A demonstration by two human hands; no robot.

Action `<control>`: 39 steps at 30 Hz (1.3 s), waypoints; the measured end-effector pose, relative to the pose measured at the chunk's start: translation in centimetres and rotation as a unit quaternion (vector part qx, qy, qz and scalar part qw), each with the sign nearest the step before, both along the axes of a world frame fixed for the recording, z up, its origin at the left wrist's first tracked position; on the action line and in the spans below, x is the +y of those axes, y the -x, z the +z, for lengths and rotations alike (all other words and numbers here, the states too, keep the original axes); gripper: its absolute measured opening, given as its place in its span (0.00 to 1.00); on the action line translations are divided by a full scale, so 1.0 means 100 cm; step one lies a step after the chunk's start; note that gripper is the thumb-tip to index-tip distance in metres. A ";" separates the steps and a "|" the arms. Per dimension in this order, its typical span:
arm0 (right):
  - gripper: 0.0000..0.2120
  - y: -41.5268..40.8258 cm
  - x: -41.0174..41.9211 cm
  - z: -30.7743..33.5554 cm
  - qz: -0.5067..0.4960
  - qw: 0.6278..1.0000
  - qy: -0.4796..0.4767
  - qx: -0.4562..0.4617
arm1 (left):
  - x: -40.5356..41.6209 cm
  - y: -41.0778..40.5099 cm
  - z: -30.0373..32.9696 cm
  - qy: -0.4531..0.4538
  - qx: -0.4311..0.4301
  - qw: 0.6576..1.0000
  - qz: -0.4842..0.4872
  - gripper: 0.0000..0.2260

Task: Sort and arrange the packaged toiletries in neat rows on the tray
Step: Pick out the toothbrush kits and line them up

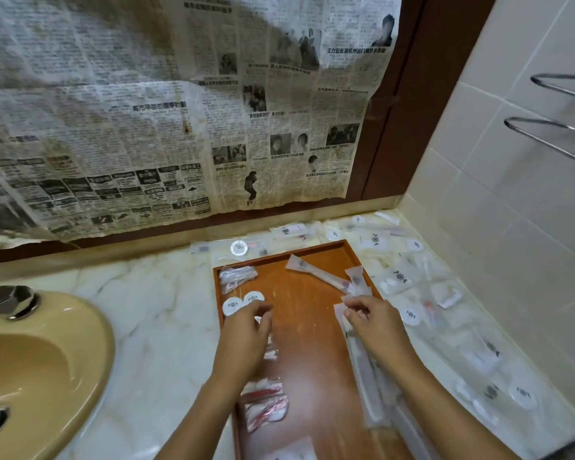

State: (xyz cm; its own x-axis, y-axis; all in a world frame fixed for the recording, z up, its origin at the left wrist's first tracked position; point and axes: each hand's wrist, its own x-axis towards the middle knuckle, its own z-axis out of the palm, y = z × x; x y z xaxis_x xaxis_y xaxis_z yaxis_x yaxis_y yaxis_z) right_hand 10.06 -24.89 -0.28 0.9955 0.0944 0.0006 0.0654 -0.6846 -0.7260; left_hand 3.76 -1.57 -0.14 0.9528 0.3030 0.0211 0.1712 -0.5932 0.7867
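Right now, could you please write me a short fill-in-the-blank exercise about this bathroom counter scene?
1. The brown wooden tray lies on a ____ countertop.
2. Two round white packets sit by the tray's ____ edge.
3. The yellow-beige sink is to the ____ of the tray.
4. The wall behind is covered with old ____.

Missing words: marble; left; left; newspaper

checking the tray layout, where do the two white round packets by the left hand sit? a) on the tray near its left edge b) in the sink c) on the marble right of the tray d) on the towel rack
a: the two white round packets lie side by side on the wooden tray close to its left rim, just beyond the left hand.
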 end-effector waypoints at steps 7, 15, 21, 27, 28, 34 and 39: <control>0.19 -0.102 -0.005 -0.028 0.052 0.989 0.137 -0.007 | -0.028 -0.112 -0.006 0.009 0.106 0.994 0.033 0.16; 0.18 -0.143 0.009 -0.044 0.186 0.943 0.275 -0.026 | -0.037 -0.171 -0.035 0.004 0.174 0.983 0.066 0.15; 0.07 -0.156 0.009 -0.060 0.208 0.949 0.226 0.074 | -0.036 -0.174 -0.038 0.055 0.145 0.986 0.061 0.06; 0.02 -0.168 0.005 -0.037 0.265 0.942 0.172 0.116 | -0.021 -0.164 -0.025 0.113 0.105 0.984 0.093 0.08; 0.02 -0.168 0.004 -0.031 0.276 0.941 0.159 0.117 | -0.018 -0.162 -0.022 0.120 0.099 0.982 0.103 0.09; 0.02 -0.171 0.002 -0.015 0.310 0.931 0.043 0.187 | -0.004 -0.146 -0.007 0.175 0.086 0.967 0.166 0.10; 0.09 -0.175 0.001 0.005 0.334 0.919 -0.036 0.207 | 0.004 -0.130 -0.001 0.258 0.069 0.938 0.221 0.09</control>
State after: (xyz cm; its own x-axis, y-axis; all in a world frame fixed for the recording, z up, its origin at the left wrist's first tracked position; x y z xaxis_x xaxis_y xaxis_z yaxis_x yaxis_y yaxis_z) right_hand 27.51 -24.83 0.20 0.6319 0.6992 -0.3343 0.1614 -0.5406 -0.8256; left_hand 16.79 -1.12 -0.29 0.7148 0.6042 -0.3522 0.4326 0.0137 0.9015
